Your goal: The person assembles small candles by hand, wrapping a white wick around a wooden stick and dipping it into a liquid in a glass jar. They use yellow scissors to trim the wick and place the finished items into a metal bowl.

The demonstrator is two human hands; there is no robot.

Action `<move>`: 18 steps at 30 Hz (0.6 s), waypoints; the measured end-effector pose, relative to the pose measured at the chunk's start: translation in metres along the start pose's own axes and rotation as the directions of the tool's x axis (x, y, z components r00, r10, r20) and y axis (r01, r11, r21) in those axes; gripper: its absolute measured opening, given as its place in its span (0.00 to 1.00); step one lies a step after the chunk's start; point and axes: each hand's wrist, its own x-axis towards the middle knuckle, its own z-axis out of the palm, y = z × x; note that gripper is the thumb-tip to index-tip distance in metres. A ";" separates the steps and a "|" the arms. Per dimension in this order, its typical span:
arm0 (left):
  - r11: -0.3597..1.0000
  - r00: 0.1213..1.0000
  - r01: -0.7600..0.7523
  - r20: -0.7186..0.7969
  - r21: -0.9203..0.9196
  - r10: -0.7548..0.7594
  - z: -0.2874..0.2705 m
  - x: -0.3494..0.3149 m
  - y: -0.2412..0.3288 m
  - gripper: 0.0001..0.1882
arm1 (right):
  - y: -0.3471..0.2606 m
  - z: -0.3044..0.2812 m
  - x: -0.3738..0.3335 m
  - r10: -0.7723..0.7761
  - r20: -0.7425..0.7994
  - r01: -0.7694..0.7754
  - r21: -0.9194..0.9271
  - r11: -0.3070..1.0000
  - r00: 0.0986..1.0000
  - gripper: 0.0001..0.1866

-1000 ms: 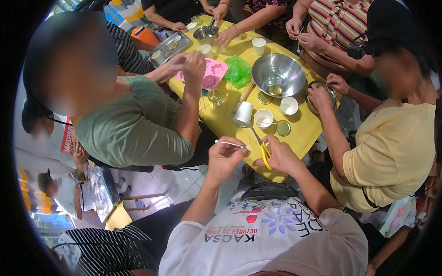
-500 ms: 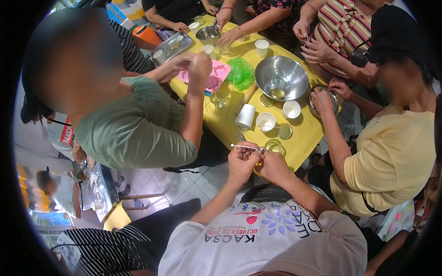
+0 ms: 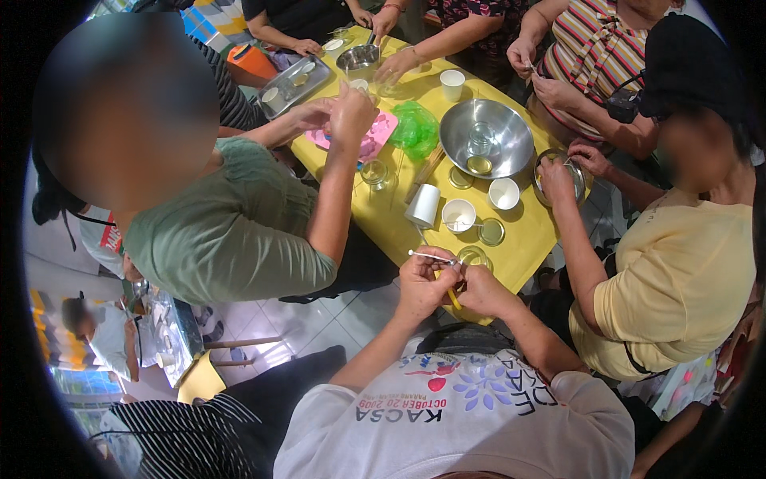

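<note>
In front of my chest, over the near edge of the yellow table [image 3: 523,259], my two hands are held close together. My left hand [image 3: 421,286] pinches a thin white wick-like stick [image 3: 427,255], which sticks out to the left. My right hand [image 3: 487,291] is closed around a slim yellow-handled tool [image 3: 453,298]; its kind is hard to make out. A small shiny metal bit shows between the fingertips. Just beyond my hands lie a glass jar [image 3: 476,257] and a round gold lid [image 3: 491,232]. A white paper cup [image 3: 459,214] stands behind them.
A steel bowl [image 3: 487,168] holds a glass jar. Another white cup [image 3: 422,206] lies tipped over. Left of the bowl are a green plastic bag [image 3: 415,130] and a pink mold [image 3: 377,140]. A co-worker in green [image 3: 231,215] and one in yellow [image 3: 670,271] flank me.
My hands have shifted slightly right and down, and the white stick with them. More of the yellow handle shows between my hands. The left co-worker's hands have risen a little.
</note>
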 end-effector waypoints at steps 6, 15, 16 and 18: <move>0.997 0.999 0.012 0.032 -0.075 -0.009 0.004 0.002 0.000 0.09 | 0.015 0.006 0.000 0.005 0.040 -0.017 0.311 0.950 0.999 0.18; 0.997 0.993 0.021 0.118 -0.079 -0.011 0.007 0.001 0.014 0.09 | 0.012 -0.009 0.002 -0.113 0.285 -0.133 0.716 0.685 0.952 0.21; 0.998 0.993 0.021 0.116 -0.052 -0.015 0.006 0.000 0.014 0.09 | 0.006 -0.011 0.000 -0.104 0.271 -0.138 0.740 0.658 0.957 0.20; 0.999 0.992 0.024 0.121 -0.041 -0.019 0.008 0.002 0.016 0.09 | 0.020 0.002 0.004 -0.068 0.162 -0.063 0.685 0.726 0.984 0.20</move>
